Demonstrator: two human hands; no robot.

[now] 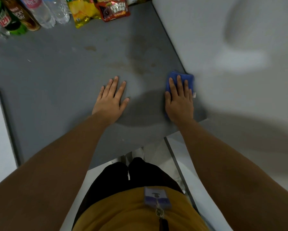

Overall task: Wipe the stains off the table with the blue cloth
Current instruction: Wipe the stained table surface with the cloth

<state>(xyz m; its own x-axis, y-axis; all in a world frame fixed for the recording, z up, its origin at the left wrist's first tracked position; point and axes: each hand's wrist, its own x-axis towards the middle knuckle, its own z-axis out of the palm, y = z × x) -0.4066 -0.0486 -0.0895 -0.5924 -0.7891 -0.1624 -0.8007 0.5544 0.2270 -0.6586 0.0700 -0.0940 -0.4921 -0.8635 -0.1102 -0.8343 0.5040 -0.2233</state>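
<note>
The grey table carries brownish stains in its middle right part and a smaller stain farther back. A folded blue cloth lies at the table's right edge, close to the wall. My right hand presses flat on the cloth, covering its near half. To the left of the cloth, my left hand rests flat on the bare table with fingers spread and holds nothing. The main stains lie just beyond and between the two hands.
Several bottles and two snack packets stand along the table's back edge. A pale wall borders the table on the right. The table's near edge runs above my legs.
</note>
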